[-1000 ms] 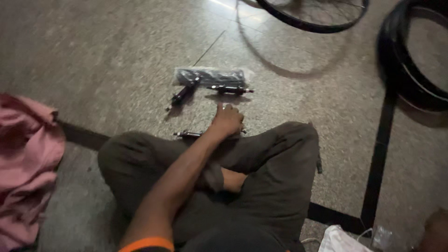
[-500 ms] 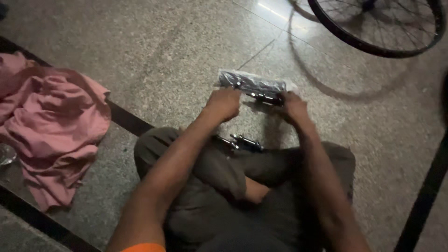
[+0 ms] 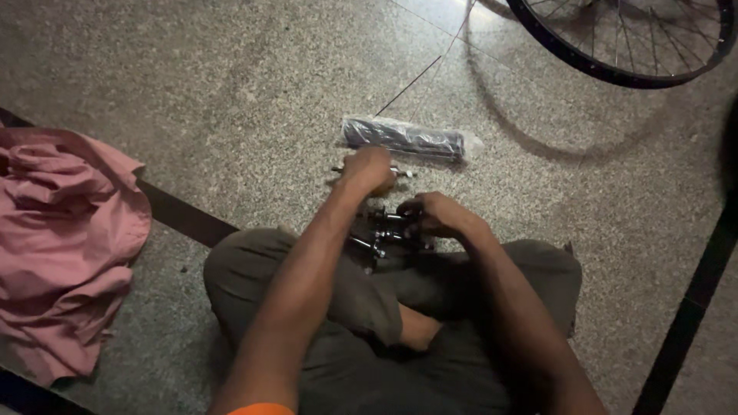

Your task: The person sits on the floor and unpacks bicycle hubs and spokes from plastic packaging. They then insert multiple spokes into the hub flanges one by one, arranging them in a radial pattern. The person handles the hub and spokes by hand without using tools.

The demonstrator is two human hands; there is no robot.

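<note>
I sit cross-legged on a speckled stone floor. My left hand [image 3: 371, 170] is closed around a thin metal axle part [image 3: 403, 172] whose ends stick out on both sides of the fist. My right hand [image 3: 435, 215] rests on a cluster of dark metal hub parts [image 3: 382, 232] lying in front of my legs, fingers curled over them. Just beyond my hands lies a clear plastic bag [image 3: 406, 138] with dark parts inside.
A bicycle wheel [image 3: 619, 42] with spokes lies at the top right. A pink cloth [image 3: 65, 238] is heaped on the floor at the left. Dark strips [image 3: 187, 217] cross the floor at the left and right.
Both hands have drawn back from the plastic bag toward my legs. The left hand now grips an axle part, and the right hand has come down on the hub parts.
</note>
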